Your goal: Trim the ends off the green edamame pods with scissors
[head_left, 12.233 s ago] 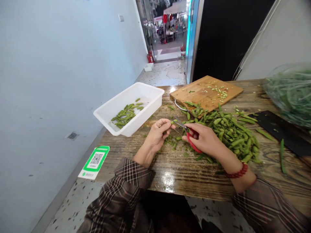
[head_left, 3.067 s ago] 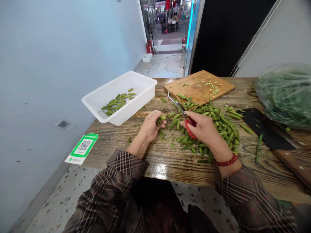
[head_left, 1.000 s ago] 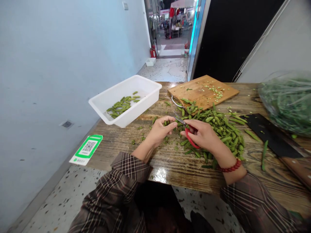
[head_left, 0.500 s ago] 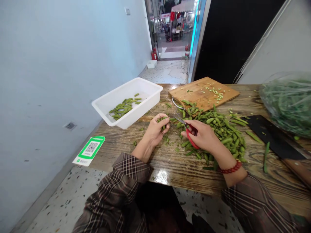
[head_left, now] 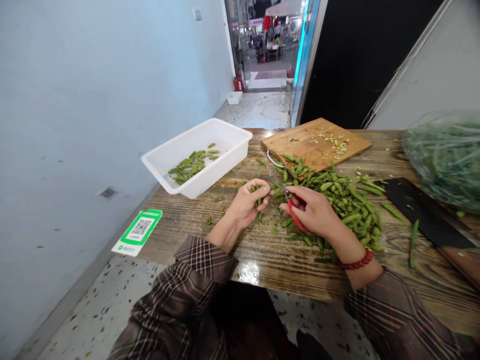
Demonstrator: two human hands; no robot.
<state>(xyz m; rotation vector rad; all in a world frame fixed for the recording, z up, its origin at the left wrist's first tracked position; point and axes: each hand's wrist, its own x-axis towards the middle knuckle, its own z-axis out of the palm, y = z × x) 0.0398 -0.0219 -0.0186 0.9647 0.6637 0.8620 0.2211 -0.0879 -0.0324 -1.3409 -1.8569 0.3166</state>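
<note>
My left hand (head_left: 247, 204) is closed around several green pods, some showing between the curled fingers. In my right hand (head_left: 317, 211) are red-handled scissors (head_left: 296, 216), their blades pointing up and left toward my left fingertips. Beneath and beyond the right hand spreads a heap of green pods (head_left: 352, 205). A white tray (head_left: 215, 182), back left of my hands, has several pods on its bottom. Small green scraps lie on the wood under my left hand.
Behind the heap a wooden cutting board (head_left: 303, 142) carries small pale bits. A cleaver (head_left: 423, 212) lies at the right, near a clear bag of greens (head_left: 446, 160). A green QR card (head_left: 138, 232) is at the left edge of the wooden table (head_left: 180, 227).
My left hand has shifted slightly right, closer to the scissor blades, with the pods still in it. My right hand with the scissors is nearly where it was.
</note>
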